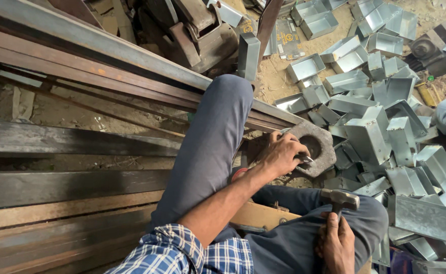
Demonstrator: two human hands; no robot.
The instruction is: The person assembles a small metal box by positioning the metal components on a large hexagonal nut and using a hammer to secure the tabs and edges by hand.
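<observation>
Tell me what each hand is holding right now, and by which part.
The right hand grips a hammer by its handle, just below the head. The left hand pins a small metal piece against the grey holed block, by its near end.

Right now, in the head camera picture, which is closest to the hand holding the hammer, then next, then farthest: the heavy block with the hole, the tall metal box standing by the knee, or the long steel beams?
From the right hand:
1. Block with the hole, just ahead, under the left hand.
2. Tall metal box, far ahead beside the raised knee.
3. Long steel beams, far left; their near ends come close to the box, so these two are nearly tied.
</observation>
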